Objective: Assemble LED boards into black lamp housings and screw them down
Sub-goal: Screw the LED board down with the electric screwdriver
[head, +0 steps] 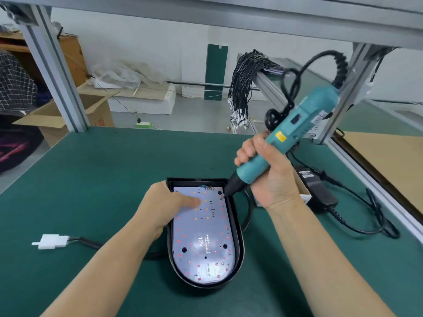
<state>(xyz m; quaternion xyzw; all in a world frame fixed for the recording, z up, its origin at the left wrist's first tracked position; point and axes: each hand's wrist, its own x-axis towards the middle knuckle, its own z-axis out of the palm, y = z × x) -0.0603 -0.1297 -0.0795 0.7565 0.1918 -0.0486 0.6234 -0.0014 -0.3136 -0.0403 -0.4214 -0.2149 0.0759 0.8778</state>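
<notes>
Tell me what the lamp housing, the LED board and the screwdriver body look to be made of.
Lamp housing: probably moulded plastic or coated metal; matte black, thin even rim. LED board: white-coated circuit board, glossy, with a glare patch, printed text and small soldered parts; the base under the coating cannot be told. Screwdriver body: teal plastic by its look, smooth moulded casing with stickers; black nose.

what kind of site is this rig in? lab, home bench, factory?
Most likely a small factory assembly station. Cues: a green bench mat under an aluminium-profile frame, a corded electric screwdriver held over the LED board, and a bundle of identical wire harnesses hung ready, with cartons behind.
</notes>
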